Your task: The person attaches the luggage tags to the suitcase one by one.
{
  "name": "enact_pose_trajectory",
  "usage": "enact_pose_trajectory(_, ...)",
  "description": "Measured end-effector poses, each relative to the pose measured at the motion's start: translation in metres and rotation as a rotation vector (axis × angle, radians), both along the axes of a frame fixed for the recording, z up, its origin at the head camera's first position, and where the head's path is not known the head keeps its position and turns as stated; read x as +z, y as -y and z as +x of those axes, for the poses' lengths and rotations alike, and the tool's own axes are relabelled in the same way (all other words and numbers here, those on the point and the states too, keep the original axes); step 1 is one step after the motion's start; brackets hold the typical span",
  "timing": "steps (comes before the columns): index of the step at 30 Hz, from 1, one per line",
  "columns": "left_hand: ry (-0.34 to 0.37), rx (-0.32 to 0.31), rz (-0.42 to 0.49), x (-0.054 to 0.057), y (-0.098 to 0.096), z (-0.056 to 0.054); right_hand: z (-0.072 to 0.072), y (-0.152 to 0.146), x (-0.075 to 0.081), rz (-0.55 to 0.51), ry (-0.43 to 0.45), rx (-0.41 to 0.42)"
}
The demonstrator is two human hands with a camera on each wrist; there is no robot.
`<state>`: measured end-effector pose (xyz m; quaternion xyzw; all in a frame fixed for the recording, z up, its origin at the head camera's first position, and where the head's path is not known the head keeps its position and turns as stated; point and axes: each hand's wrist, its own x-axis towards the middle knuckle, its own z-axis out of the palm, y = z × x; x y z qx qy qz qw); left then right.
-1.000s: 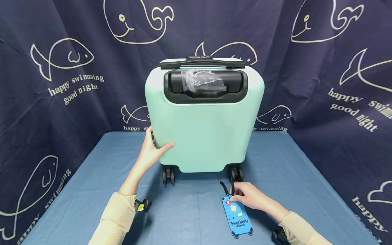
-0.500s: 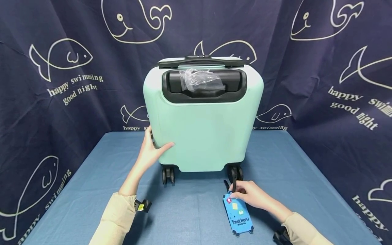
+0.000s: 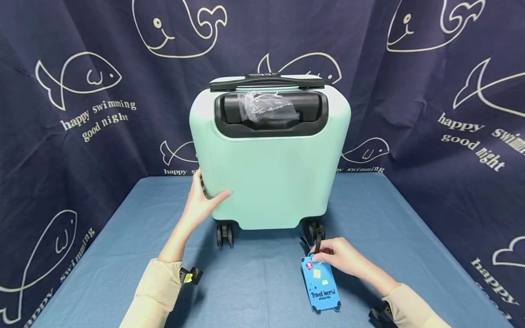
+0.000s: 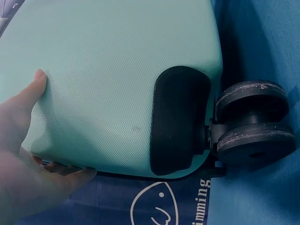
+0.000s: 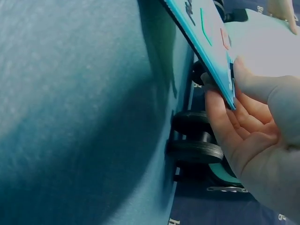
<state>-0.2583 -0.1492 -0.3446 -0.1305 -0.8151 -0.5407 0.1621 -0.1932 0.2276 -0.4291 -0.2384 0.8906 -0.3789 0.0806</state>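
A mint-green suitcase (image 3: pixel 266 182) stands upright on its black wheels. My left hand (image 3: pixel 198 200) holds its lower left side; the thumb lies on the front face and the fingers reach round the edge, mostly hidden in the head view. In the left wrist view that hand (image 4: pixel 35 150) is at the shell, away from a black wheel (image 4: pixel 255 123). Beside the suitcase's right front wheel, my right hand (image 3: pixel 342 257) pinches the top of a blue luggage tag (image 3: pixel 320 284) marked "Travel World". A black strap (image 3: pixel 318 241) rises from the tag's top end.
The suitcase has a black top handle (image 3: pixel 266 83) and a recessed black pull handle wrapped in clear plastic (image 3: pixel 268 107). A blue cloth (image 3: pixel 254 282) covers the table. A navy curtain (image 3: pixel 135 136) printed with fish and whales hangs behind and at both sides.
My right hand has moved slightly up and to the right, carrying the luggage tag with it. My left hand keeps its hold on the suitcase.
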Motion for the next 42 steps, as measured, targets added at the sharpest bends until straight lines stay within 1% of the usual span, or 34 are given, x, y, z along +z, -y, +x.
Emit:
enact_pose_trajectory(6,0.001,0.005,0.0,-0.001,0.0,0.0,0.003,-0.004,0.004,-0.034,-0.001,-0.005)
enact_pose_trajectory(14,-0.014,0.004,-0.003,0.0,0.0,0.0,0.007,-0.006,0.012,-0.091,-0.054,-0.028)
enact_pose_trajectory(16,-0.015,0.002,-0.001,0.001,0.0,0.0,0.007,-0.006,0.014,-0.099,-0.064,-0.022)
enact_pose_trajectory(25,-0.008,0.006,-0.008,0.0,0.0,0.0,0.013,-0.006,0.021,-0.096,-0.115,0.006)
enact_pose_trajectory(30,-0.017,-0.002,0.001,-0.002,0.0,0.0,0.018,-0.006,0.031,-0.071,-0.131,-0.001)
enact_pose_trajectory(33,-0.02,-0.004,0.004,-0.003,0.0,-0.001,0.021,-0.007,0.037,-0.061,-0.175,0.005)
enact_pose_trajectory(39,-0.021,-0.004,0.003,-0.002,0.0,0.0,0.02,-0.008,0.043,-0.094,-0.378,0.03)
enact_pose_trajectory(42,-0.018,-0.002,0.002,-0.001,0.0,0.0,0.02,-0.007,0.046,-0.111,-0.433,0.031)
